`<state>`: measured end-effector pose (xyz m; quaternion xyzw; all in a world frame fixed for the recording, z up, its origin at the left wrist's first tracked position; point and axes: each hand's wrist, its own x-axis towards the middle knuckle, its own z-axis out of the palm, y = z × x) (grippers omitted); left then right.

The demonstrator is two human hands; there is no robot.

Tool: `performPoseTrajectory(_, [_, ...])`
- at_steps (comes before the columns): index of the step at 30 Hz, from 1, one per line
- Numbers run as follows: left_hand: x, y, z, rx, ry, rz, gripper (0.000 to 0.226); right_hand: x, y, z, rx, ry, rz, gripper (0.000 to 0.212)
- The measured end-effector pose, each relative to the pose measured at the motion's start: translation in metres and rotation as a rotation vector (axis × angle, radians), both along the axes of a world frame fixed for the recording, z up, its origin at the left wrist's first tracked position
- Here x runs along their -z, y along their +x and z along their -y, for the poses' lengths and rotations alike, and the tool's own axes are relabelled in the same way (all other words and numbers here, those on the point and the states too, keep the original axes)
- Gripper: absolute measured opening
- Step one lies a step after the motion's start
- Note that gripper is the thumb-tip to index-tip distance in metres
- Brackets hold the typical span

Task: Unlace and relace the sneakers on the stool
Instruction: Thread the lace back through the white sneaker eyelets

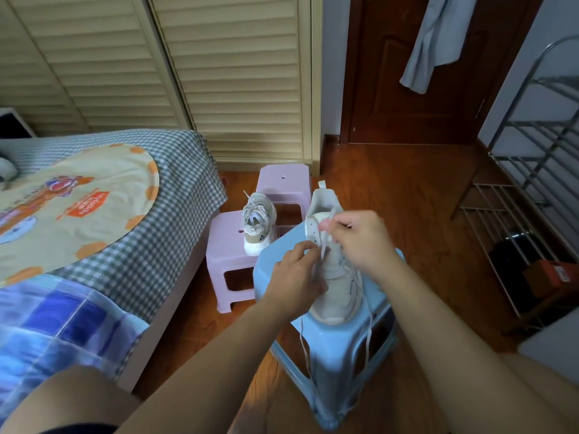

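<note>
Lace (324,242) is pinched by right hand (360,236), sneaker (336,277) gripped by left hand (297,277); lacing judged underway, next eyelet needs careful threading.

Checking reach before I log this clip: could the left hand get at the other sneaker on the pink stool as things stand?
Probably yes. The second sneaker stands uncovered on the pink stool, just beyond the left hand, with nothing between them. That hand would first have to leave the near sneaker.

Only one bit of lettering reads here: "mylobebe", sideways in white on an orange patch of the cartoon-print cloth (72,195) spread over the bed. A triangular logo marks the far sneaker (258,225); the orange box (556,272) label stays illegible.
</note>
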<state>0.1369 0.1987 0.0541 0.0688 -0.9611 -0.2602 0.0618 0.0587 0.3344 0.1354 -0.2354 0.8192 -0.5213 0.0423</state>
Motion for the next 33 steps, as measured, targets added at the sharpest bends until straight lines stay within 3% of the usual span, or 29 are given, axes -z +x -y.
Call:
performPoseTrajectory(3, [-0.002,-0.001,-0.001,0.010,0.004,0.032,0.067,-0.019,-0.006,-0.005,0.033,-0.072,-0.059,0.039])
performPoseTrajectory(8, [-0.021,-0.005,0.000,0.005,0.085,0.054,0.066,-0.025,-0.011,-0.010,-0.027,-0.009,0.025,0.035])
performPoseTrajectory(12, [-0.087,-0.017,-0.004,-0.130,0.825,-0.245,0.049,-0.049,-0.019,-0.010,-0.099,0.139,0.019,0.033])
performPoseTrajectory(14, [-0.118,-0.025,-0.007,-0.121,0.991,-0.251,0.028,-0.055,-0.020,-0.009,-0.110,0.187,0.048,0.033])
performPoseTrajectory(18, [-0.138,-0.031,-0.013,-0.069,0.819,-0.249,0.009,-0.053,-0.020,-0.007,-0.097,0.188,0.103,0.026])
performPoseTrajectory(20, [-0.137,-0.031,-0.014,-0.125,0.831,-0.287,0.014,-0.054,-0.019,-0.010,-0.147,0.097,0.179,0.010])
performPoseTrajectory(23, [-0.135,-0.027,-0.012,-0.216,0.927,-0.300,0.009,-0.053,-0.020,-0.019,-0.211,-0.147,0.370,0.027])
performPoseTrajectory(27, [-0.129,-0.019,-0.011,-0.241,0.879,-0.262,0.013,-0.048,-0.014,-0.022,-0.107,-0.135,0.252,0.016])
performPoseTrajectory(29, [-0.127,-0.018,-0.013,-0.217,0.840,-0.244,0.012,-0.046,-0.010,-0.019,-0.088,-0.117,0.167,0.024])
performPoseTrajectory(33, [-0.127,-0.018,-0.014,-0.186,0.863,-0.208,0.013,-0.045,-0.005,-0.012,-0.096,-0.070,0.072,0.060])
